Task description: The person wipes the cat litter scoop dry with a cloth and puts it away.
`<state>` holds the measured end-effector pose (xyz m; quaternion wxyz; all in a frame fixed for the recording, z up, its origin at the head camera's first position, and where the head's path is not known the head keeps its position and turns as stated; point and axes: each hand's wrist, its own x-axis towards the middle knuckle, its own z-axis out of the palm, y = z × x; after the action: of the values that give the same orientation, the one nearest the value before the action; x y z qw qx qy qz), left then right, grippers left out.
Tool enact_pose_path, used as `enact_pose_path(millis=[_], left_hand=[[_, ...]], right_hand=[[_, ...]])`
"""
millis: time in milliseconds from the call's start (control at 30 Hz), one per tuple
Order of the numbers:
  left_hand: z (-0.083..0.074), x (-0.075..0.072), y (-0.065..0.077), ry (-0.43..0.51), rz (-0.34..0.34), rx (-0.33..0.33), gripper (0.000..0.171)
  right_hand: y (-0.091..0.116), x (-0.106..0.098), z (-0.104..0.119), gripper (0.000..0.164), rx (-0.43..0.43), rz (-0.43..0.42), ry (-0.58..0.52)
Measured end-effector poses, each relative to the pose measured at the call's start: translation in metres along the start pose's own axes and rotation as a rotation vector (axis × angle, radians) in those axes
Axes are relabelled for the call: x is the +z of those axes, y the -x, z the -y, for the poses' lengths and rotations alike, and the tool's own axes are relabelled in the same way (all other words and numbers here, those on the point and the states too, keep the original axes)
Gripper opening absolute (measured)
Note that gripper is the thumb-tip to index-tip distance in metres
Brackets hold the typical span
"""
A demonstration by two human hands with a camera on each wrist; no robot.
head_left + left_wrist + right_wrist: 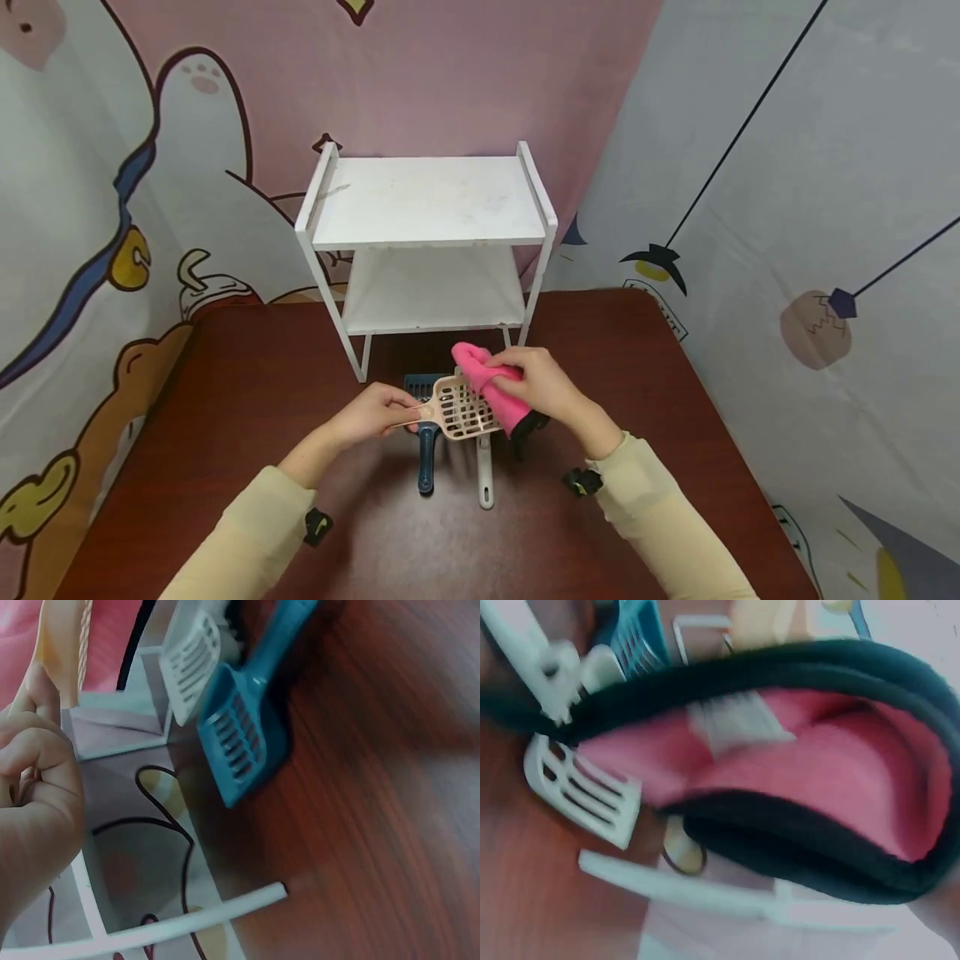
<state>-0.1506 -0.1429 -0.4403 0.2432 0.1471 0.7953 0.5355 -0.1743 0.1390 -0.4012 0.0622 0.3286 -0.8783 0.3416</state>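
My left hand (pixel 378 411) pinches the handle of a beige slotted litter scoop (pixel 459 408), held above the table with its head pointing right. In my right hand (pixel 536 385) is a soft pink fabric piece (pixel 474 364), gripped over the right end of the scoop's head; whether they touch I cannot tell. The right wrist view shows the fabric's black-edged opening (pixel 802 847) and a whitish tag (pixel 739 724) inside. Below the beige scoop lie a blue litter scoop (pixel 426 462) and a white litter scoop (pixel 485 479), handles toward me. Their heads are partly hidden in the head view.
A white two-tier shelf (pixel 427 200) stands at the back of the dark brown table (pixel 315 517), behind the scoops. Walls with a printed cartoon pattern (pixel 202 167) close in the back and sides.
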Motion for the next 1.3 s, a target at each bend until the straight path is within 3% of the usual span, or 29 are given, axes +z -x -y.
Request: enact_pose_path(millis=[167, 267, 367, 533, 700, 1100, 1300], left_hand=[[-0.006, 0.007, -0.005, -0.005, 0.021, 0.016, 0.021], [-0.006, 0.009, -0.004, -0.011, 0.022, 0.002, 0.020], [-0.007, 0.010, -0.003, -0.021, 0.006, 0.012, 0.020], [-0.008, 0.010, -0.004, -0.022, -0.027, 0.047, 0.020], [-0.008, 0.010, -0.004, -0.029, -0.035, 0.046, 0.021], [0.003, 0.000, 0.001, -0.029, -0.021, 0.031, 0.022], [0.014, -0.016, 0.012, 0.174, -0.008, -0.071, 0.034]], right_hand=[[-0.004, 0.023, 0.003, 0.022, 0.040, 0.180, -0.058], [-0.005, 0.032, 0.002, 0.044, 0.126, 0.199, -0.070], [-0.006, 0.037, 0.003, 0.050, 0.138, 0.207, 0.030], [-0.006, 0.040, 0.008, 0.026, 0.105, 0.133, 0.220], [-0.003, 0.040, 0.008, 0.021, 0.135, 0.055, 0.269], [0.007, 0.014, -0.013, 0.019, 0.190, -0.045, 0.220], [0.012, -0.006, -0.022, 0.021, 0.268, -0.103, 0.136]])
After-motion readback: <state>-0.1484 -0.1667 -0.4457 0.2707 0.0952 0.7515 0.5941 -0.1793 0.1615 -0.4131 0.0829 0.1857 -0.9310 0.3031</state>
